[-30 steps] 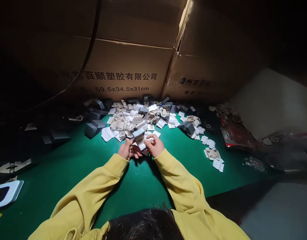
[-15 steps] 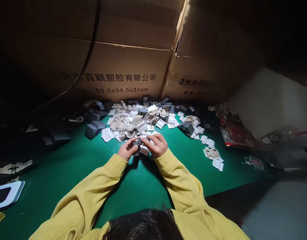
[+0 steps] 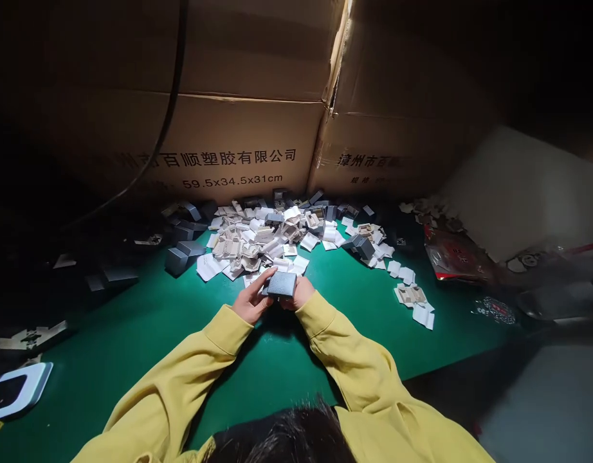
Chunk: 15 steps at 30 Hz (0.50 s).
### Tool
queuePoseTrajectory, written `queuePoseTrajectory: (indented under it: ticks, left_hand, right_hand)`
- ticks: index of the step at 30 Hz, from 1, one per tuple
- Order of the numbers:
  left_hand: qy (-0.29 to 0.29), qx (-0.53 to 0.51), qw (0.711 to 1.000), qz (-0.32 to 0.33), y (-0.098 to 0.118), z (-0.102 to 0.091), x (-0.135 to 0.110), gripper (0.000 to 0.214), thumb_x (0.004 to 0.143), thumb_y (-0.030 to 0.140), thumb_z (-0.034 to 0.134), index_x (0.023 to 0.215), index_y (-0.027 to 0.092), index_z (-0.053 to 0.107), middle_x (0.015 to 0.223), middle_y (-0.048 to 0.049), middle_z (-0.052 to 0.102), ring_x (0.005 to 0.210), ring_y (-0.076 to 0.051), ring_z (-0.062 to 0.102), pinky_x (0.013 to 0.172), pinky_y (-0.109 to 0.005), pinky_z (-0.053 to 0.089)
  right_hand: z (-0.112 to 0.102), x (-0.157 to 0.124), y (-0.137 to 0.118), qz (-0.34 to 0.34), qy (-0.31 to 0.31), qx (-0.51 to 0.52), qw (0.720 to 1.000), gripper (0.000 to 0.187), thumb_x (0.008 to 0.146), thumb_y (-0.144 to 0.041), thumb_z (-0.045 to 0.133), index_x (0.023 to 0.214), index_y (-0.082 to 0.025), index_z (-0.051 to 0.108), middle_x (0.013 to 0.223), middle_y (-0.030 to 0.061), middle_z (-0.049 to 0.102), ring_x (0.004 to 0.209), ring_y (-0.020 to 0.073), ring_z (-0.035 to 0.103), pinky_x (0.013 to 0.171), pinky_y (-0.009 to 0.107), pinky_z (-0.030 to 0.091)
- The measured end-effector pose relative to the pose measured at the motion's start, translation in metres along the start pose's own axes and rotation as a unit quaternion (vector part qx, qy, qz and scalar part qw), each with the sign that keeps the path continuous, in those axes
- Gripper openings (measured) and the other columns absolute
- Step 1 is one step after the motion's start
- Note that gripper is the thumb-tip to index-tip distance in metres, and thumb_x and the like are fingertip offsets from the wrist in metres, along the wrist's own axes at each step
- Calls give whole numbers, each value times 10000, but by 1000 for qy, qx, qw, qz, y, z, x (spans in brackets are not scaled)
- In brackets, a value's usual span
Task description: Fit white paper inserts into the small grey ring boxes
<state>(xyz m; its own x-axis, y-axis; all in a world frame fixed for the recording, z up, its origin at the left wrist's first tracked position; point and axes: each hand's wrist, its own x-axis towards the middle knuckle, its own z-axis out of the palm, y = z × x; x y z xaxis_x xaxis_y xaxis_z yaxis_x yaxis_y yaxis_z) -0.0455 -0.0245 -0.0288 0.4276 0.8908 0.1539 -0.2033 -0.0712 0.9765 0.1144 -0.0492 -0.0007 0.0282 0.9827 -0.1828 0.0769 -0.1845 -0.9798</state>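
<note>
The left forearm (image 3: 175, 360) and right forearm (image 3: 357, 350), both in yellow sleeves, slant inward toward the far edge of the tabletop (image 3: 258, 399), elbows spread wider than wrists. The left hand (image 3: 251, 303) and right hand (image 3: 303, 292) face each other in a grip, close together. The left fingers (image 3: 264, 278) are bent above its thumb; the right ones are mostly hidden.
</note>
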Motion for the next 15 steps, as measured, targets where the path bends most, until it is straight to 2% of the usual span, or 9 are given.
queuePoseTrajectory:
  ticks: [4, 7, 10, 13, 15]
  left_hand:
    - [33, 18, 999, 4, 4, 5, -3, 560, 762, 389, 763, 1283, 215, 656, 1400, -125, 586, 1367, -325, 467, 1106, -424, 421]
    - [79, 33, 996, 9, 6, 9, -4, 560, 759, 390, 758, 1274, 193, 659, 1408, -148, 574, 1393, -324, 437, 1096, -426, 439]
    - [104, 35, 994, 13, 8, 11, -3, 556, 742, 396, 773, 1246, 181, 678, 1413, -162, 567, 1408, -317, 421, 1102, -416, 439]
    - [139, 33, 989, -24, 10, 9, 0, 646, 701, 441, 804, 1279, 189, 660, 1442, -140, 549, 1380, -320, 459, 1089, -414, 459]
    - [145, 33, 988, -39, 11, 8, 1, 707, 665, 487, 823, 1286, 194, 658, 1441, -126, 555, 1369, -319, 472, 1089, -410, 461]
  right_hand:
    - [-9, 5, -4, 20, -52, 1, 998, 180, 586, -178, 635, 436, -213, 541, 387, -23, 496, 389, 114, 434, 380, 241, 337]
    - [-8, 7, -4, -33, 11, -13, 999, 57, 595, -149, 625, 600, -206, 626, 552, -3, 611, 551, 157, 562, 504, 271, 478]
    - [-1, 8, -1, -101, 76, -61, 990, 249, 631, -157, 634, 869, -209, 681, 803, 27, 686, 738, 193, 632, 642, 312, 552]
    - [5, 8, 5, -100, 26, -29, 994, 490, 674, -226, 682, 1158, -236, 608, 948, 34, 695, 808, 200, 653, 679, 335, 577]
    - [6, 9, 7, -107, -9, 37, 994, 645, 644, -295, 759, 1252, -235, 549, 1064, 51, 688, 885, 201, 663, 762, 347, 584]
